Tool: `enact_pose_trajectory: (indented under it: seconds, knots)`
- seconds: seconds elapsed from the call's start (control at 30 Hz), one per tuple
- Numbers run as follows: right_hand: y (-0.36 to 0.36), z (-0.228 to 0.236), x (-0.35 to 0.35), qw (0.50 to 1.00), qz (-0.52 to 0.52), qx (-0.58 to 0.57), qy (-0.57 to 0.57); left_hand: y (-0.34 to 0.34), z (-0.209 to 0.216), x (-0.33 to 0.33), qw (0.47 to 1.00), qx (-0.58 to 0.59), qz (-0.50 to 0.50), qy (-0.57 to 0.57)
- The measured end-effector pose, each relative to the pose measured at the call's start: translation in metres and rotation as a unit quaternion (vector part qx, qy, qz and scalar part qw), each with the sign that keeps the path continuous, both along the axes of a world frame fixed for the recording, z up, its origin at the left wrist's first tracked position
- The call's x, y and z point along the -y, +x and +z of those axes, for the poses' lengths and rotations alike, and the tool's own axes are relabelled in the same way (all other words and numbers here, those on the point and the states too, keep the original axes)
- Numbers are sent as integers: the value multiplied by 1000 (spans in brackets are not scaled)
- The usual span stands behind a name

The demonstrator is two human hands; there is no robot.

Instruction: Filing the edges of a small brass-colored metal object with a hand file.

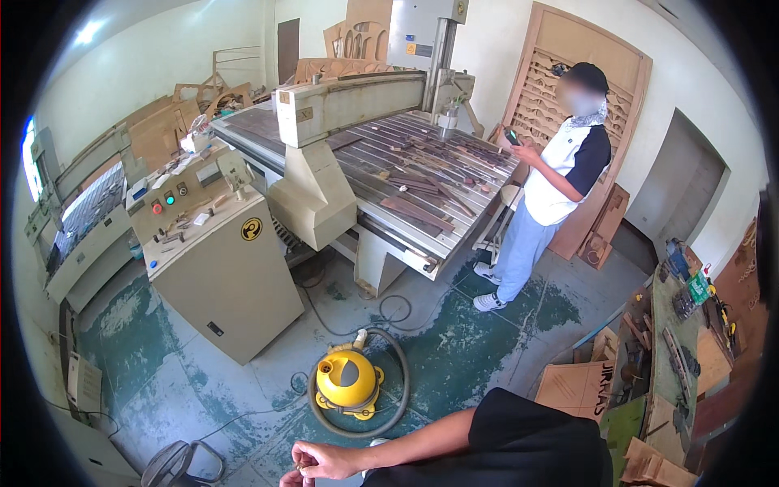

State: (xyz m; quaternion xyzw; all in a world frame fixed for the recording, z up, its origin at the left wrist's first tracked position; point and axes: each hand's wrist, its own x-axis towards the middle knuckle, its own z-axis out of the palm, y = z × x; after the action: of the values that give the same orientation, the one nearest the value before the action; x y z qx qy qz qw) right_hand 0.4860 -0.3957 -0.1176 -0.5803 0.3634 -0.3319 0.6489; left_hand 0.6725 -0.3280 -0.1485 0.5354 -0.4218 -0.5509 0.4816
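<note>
At the lower edge, my right hand reaches in from the right on a bare forearm with a black sleeve. Its thumb and fingers are pinched together around something too small to make out. Just below it, the fingertips of my left hand show, bent and touching the right hand's fingers; the rest of that hand is cut off by the picture's edge. A yellow vacuum cleaner with a grey hose coiled around it stands on the floor beyond my hands.
A large flatbed cutting machine carries wood strips. Its control cabinet stands left. A person holds a phone-like device beside the bed. A cluttered workbench and cardboard box are at right; a chair is lower left. Cables cross the floor.
</note>
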Motion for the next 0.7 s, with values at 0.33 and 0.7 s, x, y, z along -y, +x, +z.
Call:
enact_pose_trajectory:
  seconds: [0.33, 0.7]
  knots:
    - [58, -13, 44, 1000, 10, 26, 9, 47, 17, 34, 973, 210, 65, -76]
    - [101, -16, 146, 990, 20, 115, 82, 94, 31, 140, 979, 190, 39, -54]
